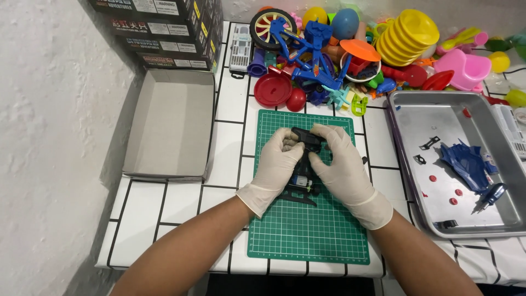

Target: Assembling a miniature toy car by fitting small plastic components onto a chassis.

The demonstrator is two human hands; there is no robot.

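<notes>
Both my hands wear cream rubber gloves and meet over a green cutting mat. My left hand and my right hand together grip a small black toy car chassis. Its front part shows between my fingertips, and a small motor and black frame stick out below my palms. The chassis stands tilted on the mat, its middle hidden by my fingers.
A steel tray at the right holds a blue car shell, small red parts and a little screwdriver. An open cardboard box lid lies at the left, stacked boxes behind it. A heap of coloured plastic toys fills the back.
</notes>
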